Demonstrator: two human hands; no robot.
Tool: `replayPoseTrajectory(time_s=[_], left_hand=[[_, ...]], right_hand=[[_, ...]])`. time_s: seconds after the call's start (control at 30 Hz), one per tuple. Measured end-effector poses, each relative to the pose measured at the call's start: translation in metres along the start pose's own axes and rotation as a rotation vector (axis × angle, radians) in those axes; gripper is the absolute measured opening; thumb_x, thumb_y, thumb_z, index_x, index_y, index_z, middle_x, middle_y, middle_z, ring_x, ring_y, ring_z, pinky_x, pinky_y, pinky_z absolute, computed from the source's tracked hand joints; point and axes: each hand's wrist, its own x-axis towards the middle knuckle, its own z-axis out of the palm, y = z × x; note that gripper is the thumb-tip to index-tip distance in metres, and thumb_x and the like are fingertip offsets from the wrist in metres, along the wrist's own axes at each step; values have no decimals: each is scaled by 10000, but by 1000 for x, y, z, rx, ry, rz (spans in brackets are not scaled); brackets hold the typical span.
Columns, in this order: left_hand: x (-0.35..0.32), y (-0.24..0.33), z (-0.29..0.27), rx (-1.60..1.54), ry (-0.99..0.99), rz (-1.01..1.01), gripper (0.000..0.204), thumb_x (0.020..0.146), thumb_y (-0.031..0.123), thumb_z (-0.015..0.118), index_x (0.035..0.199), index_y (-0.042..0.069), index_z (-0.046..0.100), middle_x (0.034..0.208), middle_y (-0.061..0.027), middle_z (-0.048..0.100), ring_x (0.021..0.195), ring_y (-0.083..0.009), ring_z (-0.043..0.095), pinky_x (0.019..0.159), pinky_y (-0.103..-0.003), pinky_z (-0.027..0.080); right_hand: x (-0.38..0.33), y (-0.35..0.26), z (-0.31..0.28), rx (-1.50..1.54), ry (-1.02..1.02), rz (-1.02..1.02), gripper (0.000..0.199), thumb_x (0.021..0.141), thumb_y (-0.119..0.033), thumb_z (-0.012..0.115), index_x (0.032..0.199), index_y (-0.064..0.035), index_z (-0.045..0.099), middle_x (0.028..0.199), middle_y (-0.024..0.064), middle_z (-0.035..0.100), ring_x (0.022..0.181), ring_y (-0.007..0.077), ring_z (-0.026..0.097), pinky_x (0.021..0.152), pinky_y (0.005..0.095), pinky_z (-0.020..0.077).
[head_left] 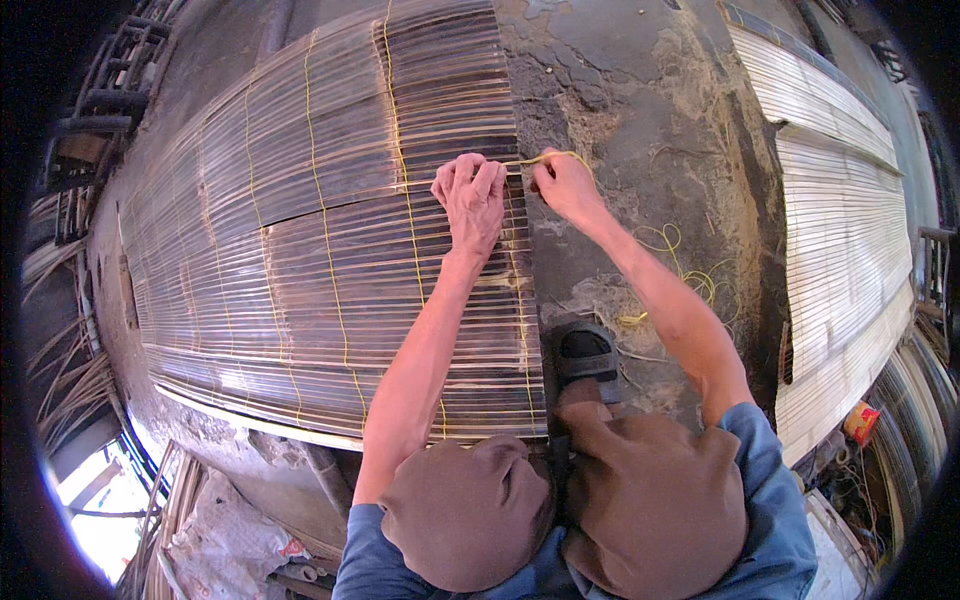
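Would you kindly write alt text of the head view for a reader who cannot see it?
A person's right hand pinches yellow cord just past the right edge of a slatted mat, with the left hand on the mat near that edge. A paler slatted mat lies farther right.

Red packet (861, 423), possibly printed, nothing legible

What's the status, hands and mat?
Left hand on mat, near right edge. Right hand pinching yellow cord, just off mat. Nothing visibly blocking them.
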Motion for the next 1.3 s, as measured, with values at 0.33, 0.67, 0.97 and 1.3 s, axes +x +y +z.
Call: replayPoseTrajectory(time_s=[0.33,0.67,0.97,1.3], left_hand=[[30,-13,0,-166,-130,-70,125,932,173,668,925,56,711,894,-110,688,892,-307,635,810,-412,468],[31,-21,7,-169,-317,-206,175,941,239,611,851,130,714,844,-26,639,855,-256,557,820,-419,350],[32,-24,6,-182,-326,-222,129,892,227,655,853,105,664,838,-41,603,872,-260,548,838,-405,348],[14,-10,7,-46,3,-8,67,910,168,682,921,102,693,999,-23,654,983,-260,580,902,-407,380]], right_hand=[[40,-45,-16,80,159,-390,171,991,-161,538,898,-17,527,713,93,604,654,169,582,612,351,473],[36,-27,-33,453,-280,-183,224,1006,-179,602,1196,-76,663,880,31,703,779,149,654,703,316,535],[30,-63,-30,59,-147,-459,179,949,-207,650,1039,-54,632,864,160,667,767,319,644,679,402,489],[0,-13,7,58,200,-97,182,923,-165,590,902,11,550,827,253,645,799,467,629,679,499,479]])
